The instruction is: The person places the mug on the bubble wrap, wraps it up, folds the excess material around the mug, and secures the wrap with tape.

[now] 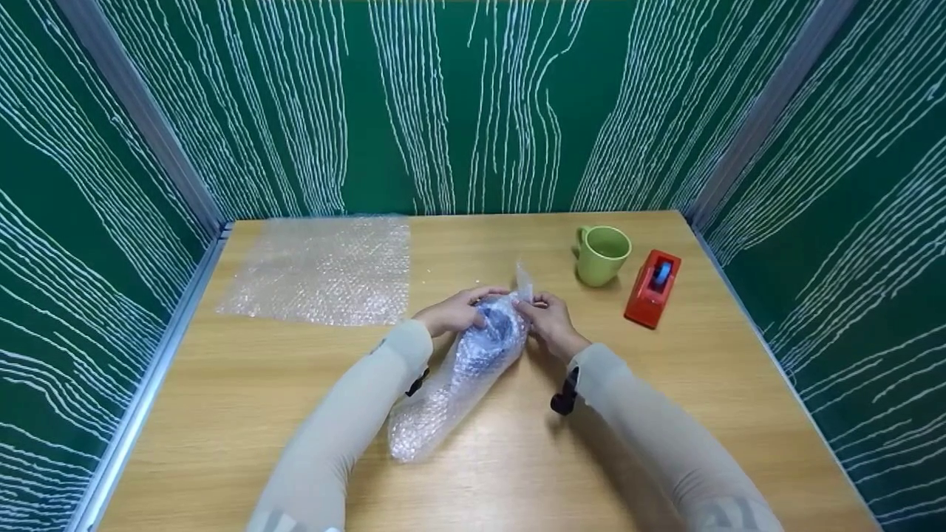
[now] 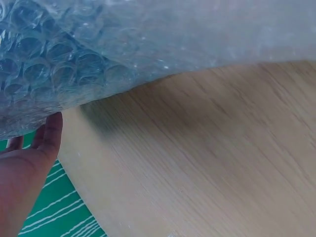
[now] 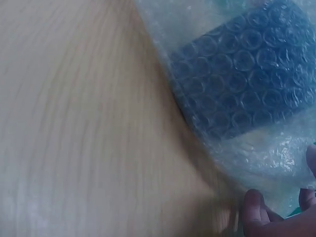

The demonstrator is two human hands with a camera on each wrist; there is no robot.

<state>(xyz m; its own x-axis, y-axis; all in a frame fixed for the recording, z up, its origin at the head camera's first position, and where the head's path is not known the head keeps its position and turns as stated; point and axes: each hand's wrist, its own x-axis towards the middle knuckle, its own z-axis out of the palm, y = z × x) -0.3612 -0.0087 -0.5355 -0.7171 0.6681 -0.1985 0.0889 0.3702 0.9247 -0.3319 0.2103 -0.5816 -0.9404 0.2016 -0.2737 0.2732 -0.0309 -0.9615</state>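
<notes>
Clear bubble wrap (image 1: pixel 429 421) is wound around a blue object (image 1: pixel 494 331) that looks rounded at its upper end; the long loose end trails toward the person. My left hand (image 1: pixel 454 312) grips the upper left of this bundle, thumb on its near face and fingers at the far side. Its fingers (image 2: pixel 52 134) show against the wrap's edge in the left wrist view. On the other side, my right hand (image 1: pixel 550 323) pinches the wrap near its upper right end, where a flap stands up. The right wrist view shows the blue object (image 3: pixel 242 74) through the bubbles.
A flat sheet of bubble wrap (image 1: pixel 332 270) lies at the table's back left. At the back right stand a green mug (image 1: pixel 602 255) and a red tape dispenser (image 1: pixel 652 290) with blue tape. Green walls (image 1: pixel 392 111) with white lines surround the wooden table (image 1: pixel 273 384).
</notes>
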